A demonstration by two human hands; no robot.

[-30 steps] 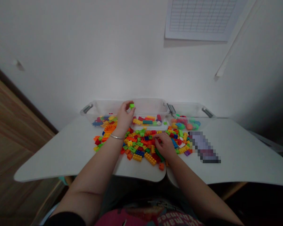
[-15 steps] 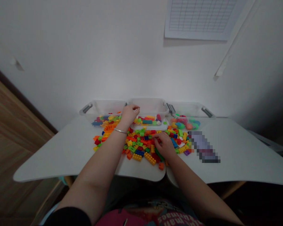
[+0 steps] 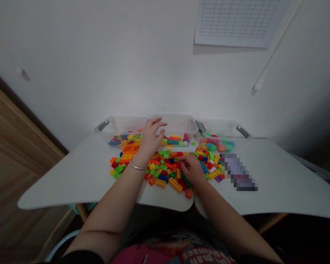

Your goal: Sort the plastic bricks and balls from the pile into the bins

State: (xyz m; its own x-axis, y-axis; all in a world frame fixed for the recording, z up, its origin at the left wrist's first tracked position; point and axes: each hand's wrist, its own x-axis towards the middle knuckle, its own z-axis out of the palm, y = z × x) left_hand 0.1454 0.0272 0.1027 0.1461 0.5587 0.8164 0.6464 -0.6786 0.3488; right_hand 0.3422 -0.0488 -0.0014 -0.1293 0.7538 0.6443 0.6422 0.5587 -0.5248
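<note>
Under the right hand (image 3: pixel 193 170), toy bricks (image 3: pixel 160 183) hidden

We count two hands: one left hand (image 3: pixel 151 141), one right hand (image 3: pixel 193 169). One bangle (image 3: pixel 137 167), on the left wrist. Three clear bins (image 3: pixel 176 125), side by side, each with bricks or pieces inside. Two white desktops (image 3: pixel 71 179), joined at a seam. One wall chart (image 3: pixel 238 22). One pixelated object (image 3: pixel 238 172). Loose bricks (image 3: pixel 161 183): too many for us to count.
</note>
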